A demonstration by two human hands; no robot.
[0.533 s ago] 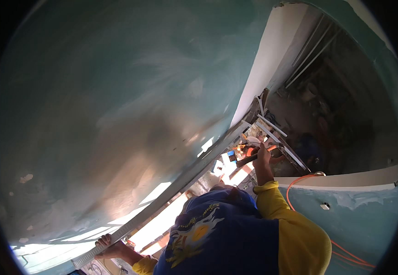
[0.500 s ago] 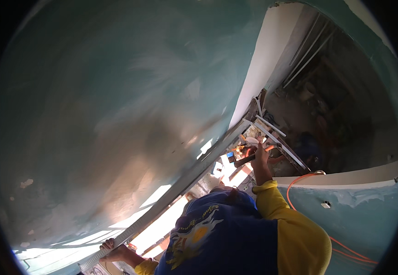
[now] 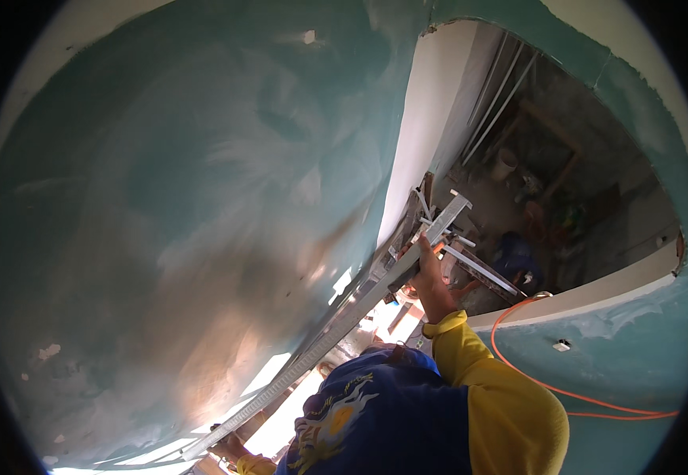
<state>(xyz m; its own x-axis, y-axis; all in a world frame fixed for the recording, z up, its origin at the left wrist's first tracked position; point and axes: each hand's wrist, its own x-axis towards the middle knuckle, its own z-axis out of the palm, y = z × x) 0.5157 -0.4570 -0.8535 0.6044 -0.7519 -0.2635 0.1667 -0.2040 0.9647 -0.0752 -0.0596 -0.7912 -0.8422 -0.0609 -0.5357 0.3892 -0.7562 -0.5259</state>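
A long grey metal channel (image 3: pixel 304 358) with a perforated face slants from the lower left up to the middle, beside the green wall. Near its lower end, my left hand (image 3: pixel 230 445) is closed around it, partly in shadow. My right hand (image 3: pixel 429 273) grips it close to the upper end, the thumb pointing up along the metal. A dark handle (image 3: pixel 404 279) shows under the right hand, with a bit of orange by the fingers; most of that tool is hidden.
A green plastered wall (image 3: pixel 201 158) fills the left side. At right is a doorway with a white jamb (image 3: pixel 419 111) and a dim room behind, holding a bucket (image 3: pixel 505 165) and clutter. White strips (image 3: pixel 482 271) lie past my right hand. An orange cable (image 3: pixel 534 381) hangs at lower right.
The metal channel's upper end has come up and now sticks out past my right hand, which has closed on it. Earlier that hand held only the dark-handled tool. My left hand has shifted slightly right.
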